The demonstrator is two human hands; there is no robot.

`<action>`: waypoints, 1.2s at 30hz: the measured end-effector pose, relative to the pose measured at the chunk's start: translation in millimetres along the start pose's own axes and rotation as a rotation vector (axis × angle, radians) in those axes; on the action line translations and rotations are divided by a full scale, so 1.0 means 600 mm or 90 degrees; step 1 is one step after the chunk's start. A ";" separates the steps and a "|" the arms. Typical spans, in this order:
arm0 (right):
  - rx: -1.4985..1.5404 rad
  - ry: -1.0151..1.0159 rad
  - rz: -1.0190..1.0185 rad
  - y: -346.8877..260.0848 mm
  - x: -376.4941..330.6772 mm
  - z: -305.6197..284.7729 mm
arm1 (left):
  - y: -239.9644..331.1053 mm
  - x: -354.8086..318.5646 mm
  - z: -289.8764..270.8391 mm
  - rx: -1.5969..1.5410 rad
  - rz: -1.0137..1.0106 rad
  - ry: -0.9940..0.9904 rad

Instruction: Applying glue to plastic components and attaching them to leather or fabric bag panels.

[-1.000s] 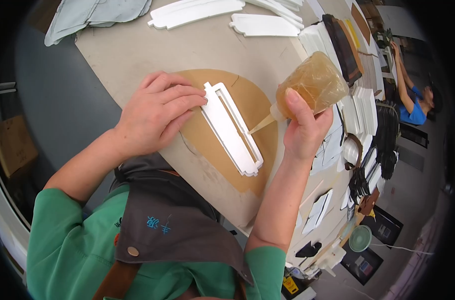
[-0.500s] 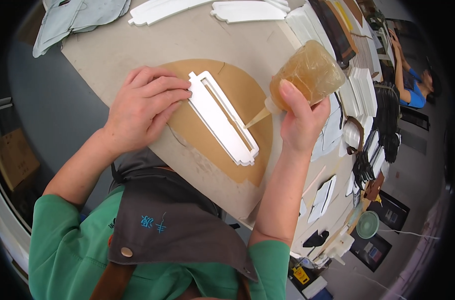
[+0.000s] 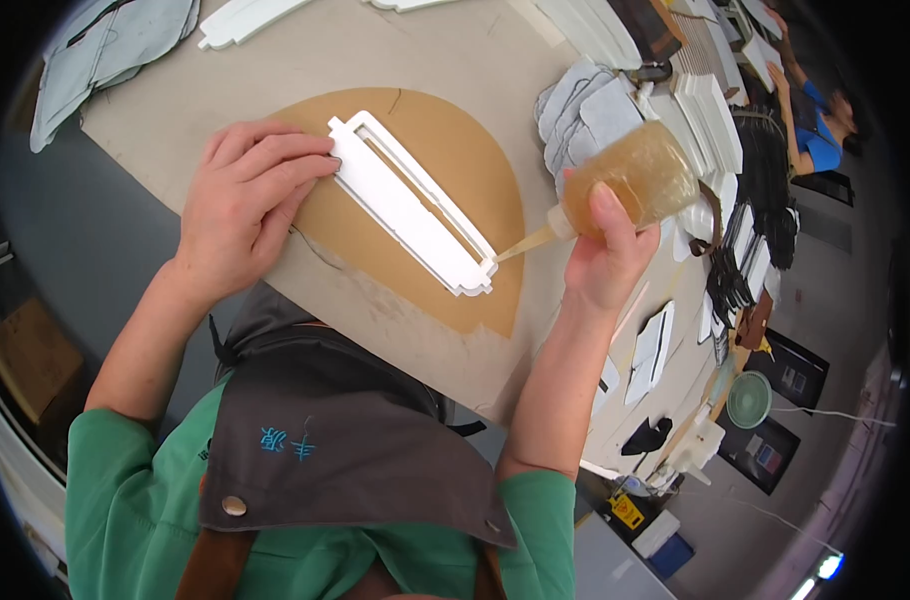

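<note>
A white slotted plate (image 3: 385,200) lies slanted on a rounded brown sheet (image 3: 465,150) on the table. At its upper left edge, my left hand (image 3: 240,205) has its fingertips pressed together against the plate, the thumb tucked below. My right hand (image 3: 607,262) is closed round a clear squeeze bottle (image 3: 643,180) of amber liquid, probably glue. The bottle is tilted, and its thin pointed nozzle touches or hovers just over the plate's lower right end, near the end of the long slot. I cannot tell whether liquid is coming out.
White shaped pieces (image 3: 250,18) lie at the table's far side. Grey-blue fabric pieces (image 3: 115,55) are piled at the far left, with another grey pile (image 3: 587,112) beyond the bottle. White stacks (image 3: 703,120) line the right. A co-worker (image 3: 820,145) sits at the far right.
The nozzle has moved along the plate's right strip, from partway down to its lower end. The left hand stays on the plate's edge. The whole view has shifted slightly.
</note>
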State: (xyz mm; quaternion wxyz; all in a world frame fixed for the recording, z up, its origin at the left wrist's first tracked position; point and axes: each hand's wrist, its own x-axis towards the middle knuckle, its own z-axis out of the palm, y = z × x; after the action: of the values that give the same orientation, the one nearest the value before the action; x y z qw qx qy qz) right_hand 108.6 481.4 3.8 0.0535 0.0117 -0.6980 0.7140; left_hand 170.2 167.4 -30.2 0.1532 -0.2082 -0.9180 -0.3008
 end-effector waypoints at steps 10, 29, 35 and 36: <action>0.134 0.202 0.051 0.012 -0.087 -0.015 | 0.003 0.004 0.001 0.016 -0.003 0.004; 0.876 0.121 0.243 -0.085 -0.119 -0.055 | 0.005 -0.001 -0.007 0.005 -0.007 0.017; 0.572 0.122 -0.023 -0.123 -0.076 -0.075 | -0.004 -0.009 -0.002 0.018 0.012 -0.002; 0.571 0.120 -0.023 -0.104 -0.075 -0.074 | -0.003 -0.008 -0.002 0.018 0.012 -0.001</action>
State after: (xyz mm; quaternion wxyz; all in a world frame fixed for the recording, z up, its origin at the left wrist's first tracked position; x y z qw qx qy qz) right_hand 162.0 524.0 60.9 0.1192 -0.0192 -0.3117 0.9425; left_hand 173.8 164.0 -31.8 0.1581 -0.2149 -0.9202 -0.2865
